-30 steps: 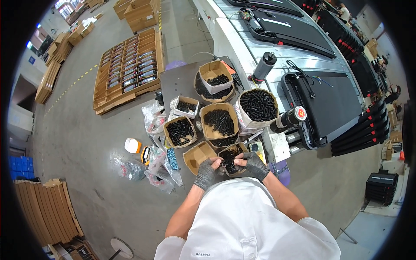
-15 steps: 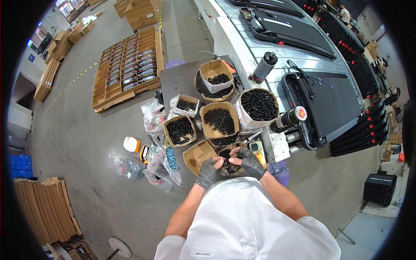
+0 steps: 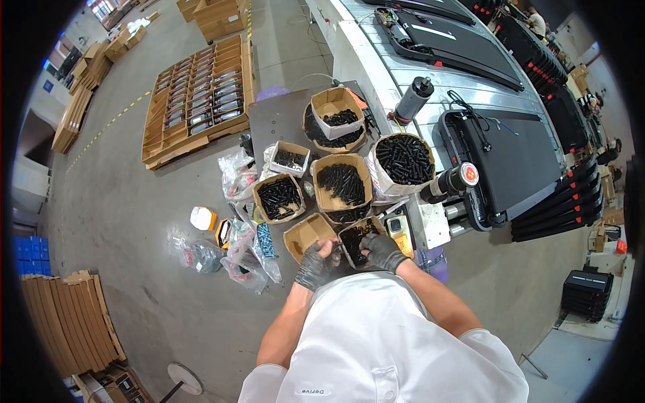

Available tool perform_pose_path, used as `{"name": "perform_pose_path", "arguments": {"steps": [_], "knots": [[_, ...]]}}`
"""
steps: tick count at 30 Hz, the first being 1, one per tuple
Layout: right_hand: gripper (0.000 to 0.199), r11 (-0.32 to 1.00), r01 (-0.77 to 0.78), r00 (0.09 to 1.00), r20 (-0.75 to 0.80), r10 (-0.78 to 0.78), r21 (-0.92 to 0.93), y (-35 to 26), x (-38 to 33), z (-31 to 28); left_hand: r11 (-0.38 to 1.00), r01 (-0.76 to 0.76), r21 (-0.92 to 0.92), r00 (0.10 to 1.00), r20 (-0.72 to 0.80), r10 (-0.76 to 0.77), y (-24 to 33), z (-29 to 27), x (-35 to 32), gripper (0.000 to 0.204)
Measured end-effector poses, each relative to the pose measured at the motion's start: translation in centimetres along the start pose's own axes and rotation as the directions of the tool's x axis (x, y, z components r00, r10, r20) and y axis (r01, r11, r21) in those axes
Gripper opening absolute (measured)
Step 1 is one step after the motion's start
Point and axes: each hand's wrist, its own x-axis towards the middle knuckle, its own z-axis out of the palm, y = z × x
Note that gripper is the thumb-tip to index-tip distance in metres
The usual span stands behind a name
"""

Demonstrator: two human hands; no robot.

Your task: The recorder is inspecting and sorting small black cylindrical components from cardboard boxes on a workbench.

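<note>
Both my hands wear dark grey fingerless gloves. My left hand is at the near edge of an open cardboard box with a mostly bare bottom. Its thumb and fingers are pinched together, and what they hold is too small to make out. Just to the right, my right hand reaches into a cardboard box of small black parts, fingertips bent together among the parts. Behind these stand a box of black screws and another box of black screws.
A white container of black cylindrical parts stands beside the metal conveyor, which carries black flat machine units. A powered screwdriver lies at the conveyor's edge. Plastic bags and blue screws are at the left.
My hands have moved apart from where they met over the small-parts box. The left has shifted left, toward the neighbouring box; the right has lowered its fingers into the black parts.
</note>
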Motion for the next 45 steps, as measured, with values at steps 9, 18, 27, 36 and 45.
{"name": "perform_pose_path", "arguments": {"steps": [9, 18, 27, 36, 45], "knots": [[0.02, 0.912, 0.09, 0.98, 0.198, -0.01, -0.399, 1.0, 1.4, 4.4, 1.0, -0.008, 0.017, 1.0, -0.025, 0.009, 0.0, 0.0, -0.9, 0.02], [0.019, 0.925, -0.145, 0.989, 0.041, 0.14, 0.352, 0.6, -0.5, 1.7, 1.0, -0.023, 0.014, 0.996, -0.089, 0.024, -0.3, -0.7, -0.3, 0.017], [0.022, 0.491, -0.231, 0.955, 0.1, 0.279, 0.84, -7.9, -0.8, -3.0, 0.923, -0.24, 0.301, 0.964, -0.034, 0.262, -0.6, 0.2, 1.2, 0.022], [0.019, 0.575, -0.044, 0.937, -0.165, 0.307, 0.817, -8.8, -0.7, -1.8, 0.968, -0.199, 0.155, 0.976, -0.054, 0.21, -0.7, 0.9, 0.8, 0.023], [0.022, 0.872, 0.118, 0.88, -0.456, 0.13, 0.476, -9.8, 0.3, -2.1, 0.887, -0.341, 0.311, 0.927, -0.043, 0.372, -0.8, 2.3, 1.1, 0.023]]}}
